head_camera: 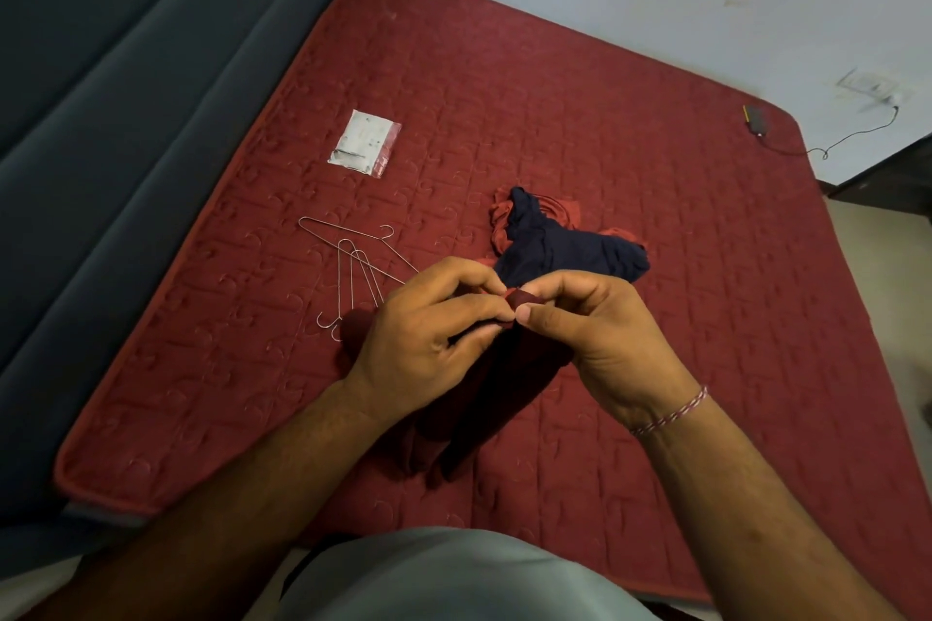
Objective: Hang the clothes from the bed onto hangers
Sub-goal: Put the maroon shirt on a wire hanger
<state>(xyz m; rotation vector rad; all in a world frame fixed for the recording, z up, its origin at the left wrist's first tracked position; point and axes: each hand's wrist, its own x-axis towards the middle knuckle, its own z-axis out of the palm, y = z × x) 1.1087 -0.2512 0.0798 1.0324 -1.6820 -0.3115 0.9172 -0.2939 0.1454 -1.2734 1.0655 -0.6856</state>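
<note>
Both hands, left hand (pixel 428 313) and right hand (pixel 585 318), pinch the maroon shirt (pixel 484 398) above the bed (pixel 655 197). Best find its collar before reaching for the hangers (pixel 353 262) lying just left.

Hangers (pixel 353 267) lie on the bed (pixel 605 116), left of the clothes pile (pixel 565 242), packet (pixel 365 144) behind

Head view looks steeply down, close over the bed (pixel 655 166).
</note>
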